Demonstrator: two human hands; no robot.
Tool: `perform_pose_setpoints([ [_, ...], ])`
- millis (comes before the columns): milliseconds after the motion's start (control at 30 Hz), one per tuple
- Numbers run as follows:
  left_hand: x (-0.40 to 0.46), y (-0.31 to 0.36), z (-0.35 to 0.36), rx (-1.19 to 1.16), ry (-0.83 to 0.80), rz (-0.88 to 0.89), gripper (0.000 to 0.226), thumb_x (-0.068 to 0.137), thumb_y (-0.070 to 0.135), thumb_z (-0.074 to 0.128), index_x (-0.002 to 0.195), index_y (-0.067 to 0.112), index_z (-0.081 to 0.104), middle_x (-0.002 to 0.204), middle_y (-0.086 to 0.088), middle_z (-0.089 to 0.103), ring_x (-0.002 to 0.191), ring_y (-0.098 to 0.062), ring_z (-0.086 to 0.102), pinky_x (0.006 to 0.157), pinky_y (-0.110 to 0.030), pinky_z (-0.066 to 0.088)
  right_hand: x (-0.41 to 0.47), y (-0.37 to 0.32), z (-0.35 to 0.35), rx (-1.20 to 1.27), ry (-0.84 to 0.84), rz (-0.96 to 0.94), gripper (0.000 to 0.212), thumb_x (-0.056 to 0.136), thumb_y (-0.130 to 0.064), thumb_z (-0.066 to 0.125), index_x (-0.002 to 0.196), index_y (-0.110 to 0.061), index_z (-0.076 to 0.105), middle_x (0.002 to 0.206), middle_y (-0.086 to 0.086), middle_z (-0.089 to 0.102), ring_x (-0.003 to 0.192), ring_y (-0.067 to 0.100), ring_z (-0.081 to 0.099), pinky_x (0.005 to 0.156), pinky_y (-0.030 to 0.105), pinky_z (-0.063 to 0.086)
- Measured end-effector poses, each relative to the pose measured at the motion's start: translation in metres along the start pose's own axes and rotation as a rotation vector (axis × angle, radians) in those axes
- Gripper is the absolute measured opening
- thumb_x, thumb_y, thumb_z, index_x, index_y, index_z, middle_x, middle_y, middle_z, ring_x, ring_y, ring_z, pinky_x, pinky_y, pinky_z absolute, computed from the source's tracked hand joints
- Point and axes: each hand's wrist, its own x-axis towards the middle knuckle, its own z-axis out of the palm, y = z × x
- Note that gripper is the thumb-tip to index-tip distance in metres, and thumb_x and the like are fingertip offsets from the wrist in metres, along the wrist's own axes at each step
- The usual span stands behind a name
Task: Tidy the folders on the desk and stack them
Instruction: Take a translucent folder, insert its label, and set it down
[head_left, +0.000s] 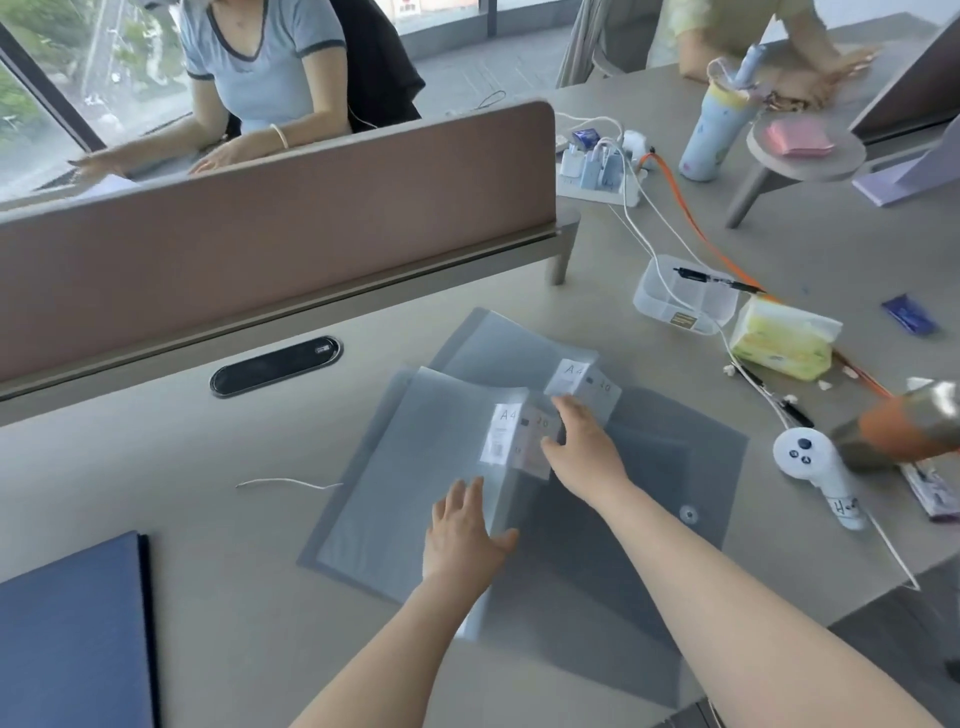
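Landmark: the near grey folder (415, 493), lying flat on the desk (218, 571) and turned at an angle to the desk's front edge.

Left hand (462, 540): palm down, fingers spread wide, resting flat on the near folder's right part close to its right edge. It clasps nothing.

Right hand (582, 447): fingers bent at the near folder's upper right corner, beside the white "A4" label (501, 434). Whether the fingers pinch that edge or only touch it cannot be told; the frame is blurred here.

A second grey folder (498, 348) lies behind the near folder, partly under it, its own label at its right corner. A darker grey snap envelope (691, 467) lies to the right, partly beneath both forearms.

Open room: bare desk lies left of the near folder, broken only by a thin white cord (285, 483) just beside its left edge. A blue folder (72, 639) sits well apart at lower left. Right of the envelope, a white controller (815, 467) stands near.
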Motion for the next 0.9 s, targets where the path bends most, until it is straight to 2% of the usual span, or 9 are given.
perform_pose_setpoints([
  [200,0.004,-0.004,0.003,0.034,0.011,0.01,0.079,0.088,0.046,0.059,0.154,0.025,0.02,0.161,0.004,0.017,0.143,-0.023,0.022,0.111,-0.037,0.035,0.026,-0.008,-0.001,0.057,-0.016,0.017,0.058,0.097,-0.024,0.044,0.153,-0.022,0.027,0.161,-0.003,0.026,0.142,0.02,0.035,0.11,0.037,0.033],
  [467,0.006,-0.008,0.004,0.05,0.008,0.004,0.076,0.088,0.046,0.059,0.152,0.025,0.023,0.161,0.005,0.017,0.143,-0.023,0.021,0.112,-0.037,0.032,0.038,-0.008,0.006,-0.005,-0.027,0.054,0.053,0.097,-0.024,0.045,0.149,-0.018,0.034,0.155,0.004,0.031,0.13,0.029,0.048,0.102,0.04,0.042],
  [700,0.004,-0.009,0.003,0.045,0.005,-0.005,0.071,0.088,0.044,0.059,0.149,0.026,0.027,0.16,0.005,0.019,0.142,-0.022,0.022,0.111,-0.036,0.033,0.041,-0.014,0.004,-0.021,-0.004,0.081,0.05,0.097,-0.026,0.044,0.145,-0.016,0.04,0.149,0.006,0.032,0.119,0.028,0.054,0.087,0.035,0.043],
  [767,0.002,-0.008,0.002,0.033,0.01,-0.005,0.069,0.088,0.043,0.058,0.148,0.025,0.029,0.159,0.005,0.02,0.142,-0.022,0.023,0.109,-0.036,0.034,0.041,-0.018,0.003,-0.011,0.015,0.083,0.042,0.097,-0.029,0.045,0.136,-0.016,0.049,0.142,0.006,0.037,0.107,0.027,0.057,0.082,0.033,0.043],
  [833,0.0,-0.008,0.001,0.019,0.018,-0.009,0.068,0.088,0.043,0.058,0.148,0.024,0.029,0.159,0.006,0.021,0.141,-0.023,0.024,0.108,-0.036,0.036,0.041,-0.022,0.002,0.035,0.048,0.073,0.03,0.095,-0.031,0.048,0.119,-0.016,0.058,0.129,0.006,0.047,0.094,0.023,0.056,0.078,0.031,0.041],
  [900,-0.003,-0.008,-0.002,-0.004,0.026,-0.015,0.07,0.089,0.043,0.057,0.149,0.025,0.027,0.16,0.005,0.021,0.142,-0.023,0.023,0.109,-0.038,0.037,0.038,-0.028,-0.001,0.095,0.074,0.055,0.02,0.093,-0.032,0.051,0.1,-0.018,0.062,0.114,0.004,0.058,0.089,0.021,0.058,0.075,0.031,0.042],
])
